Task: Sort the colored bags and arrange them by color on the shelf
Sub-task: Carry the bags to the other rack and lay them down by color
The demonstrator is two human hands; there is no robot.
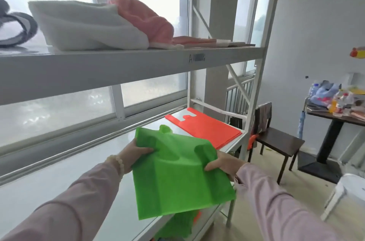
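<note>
Two hands hold one flat, bright green non-woven bag (177, 177) at the lower centre of the frame, over the front edge of the white metal shelf's (118, 66) glossy middle level. The left hand (136, 151), with a pale bead bracelet (118, 161) at its wrist, grasps the bag's left edge, thumb on top and fingers tucked beneath. The right hand (223, 165) pinches the bag's right edge in the same manner. Both arms wear pale pink sleeves. The green bag hangs tilted, its lower corner dropping past the shelf's front edge.

Farther back and to the right on the same level, a neat stack of flat orange non-woven bags (205, 128) lies by the shelf's right post, apart from the green bag.

Below the held bag, at the bottom centre of the frame, more green bags (177, 225) sit on a lower level, with a bit of orange beside them.

On the upper level, across the upper left of the frame, a fluffy white bag (83, 27) leans against a fluffy pink one (150, 21), with flat pink bags (193, 41) to their right.

At right stand a dark wooden chair (276, 138), a cluttered dark table (335, 118) and a white plastic stool (347, 187).
</note>
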